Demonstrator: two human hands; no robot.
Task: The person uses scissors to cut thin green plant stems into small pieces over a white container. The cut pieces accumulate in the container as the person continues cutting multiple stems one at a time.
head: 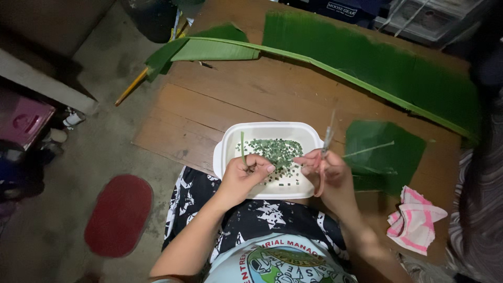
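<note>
The fingers [260,166] of the left hand [242,178] are pinched shut on a thin green strip [242,147], held upright over the white tray [226,140] at the counter's [209,105] near edge. Scissors [326,149] are gripped in the closed right hand [327,170]. Cuts are best kept short and over the tray, so that the small green pieces [275,149] are caught.

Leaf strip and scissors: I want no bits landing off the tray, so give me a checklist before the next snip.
1. Left hand pinches the thin green leaf strip: ok.
2. Right hand holds the scissors: ok.
3. Strip over the white tray: ok.
4. Blades at the strip: not ok, they point up, apart from it.
5. Room in the tray beside the cut green bits: ok.
6. Blades open or closed: cannot tell, blurred.
</note>
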